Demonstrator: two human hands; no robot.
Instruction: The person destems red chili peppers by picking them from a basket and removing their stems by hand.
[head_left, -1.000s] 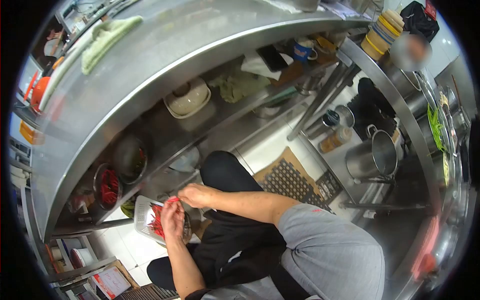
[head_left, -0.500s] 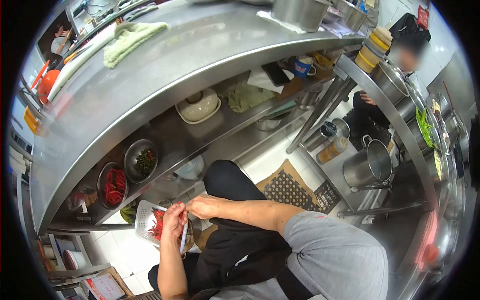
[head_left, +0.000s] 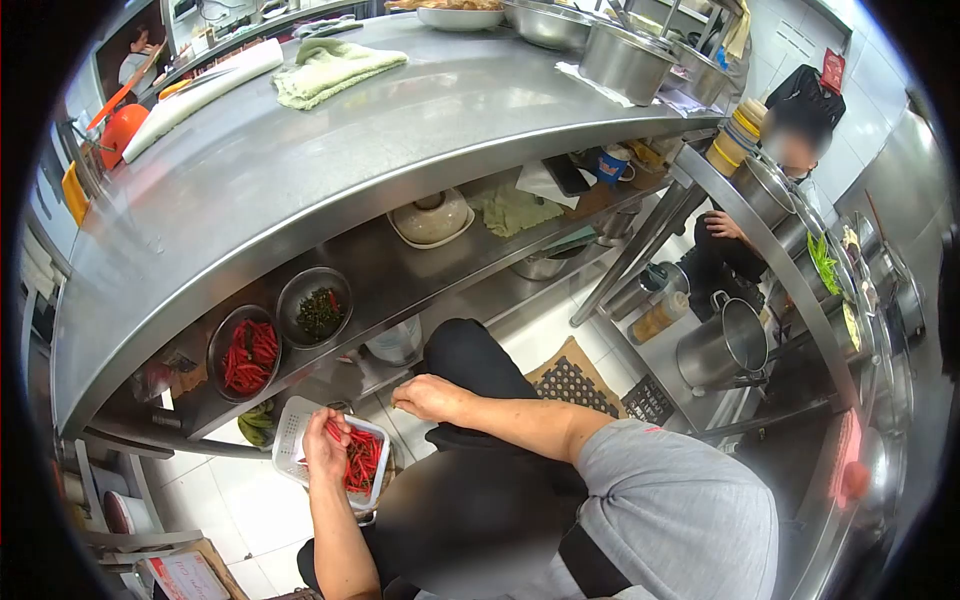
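A white plastic basket point(head_left: 290, 432) with long red chilies point(head_left: 363, 462) in it sits low in front of me, by my knees. Over its left part is my left hand point(head_left: 325, 445), fingers curled round a red chili that shows at the fingertips. To the right of the basket and apart from it, my right hand point(head_left: 430, 399) is closed in a pinch; what it holds, if anything, is too small to make out. On the shelf stand a metal bowl of red chilies point(head_left: 250, 360) and a metal bowl with green stems point(head_left: 319, 313) and a little red.
The steel counter point(head_left: 240, 190) curves above the shelf, its edge between me and the back. A lidded pot point(head_left: 431, 217) stands on the shelf. At right, a large steel pot point(head_left: 722, 345) is near a seated person point(head_left: 735, 235). A perforated mat point(head_left: 575, 383) lies on the floor.
My hands, together at the basket before, are now apart. The right has moved away from the left, which stays over the basket. The view has shifted, showing more of the counter.
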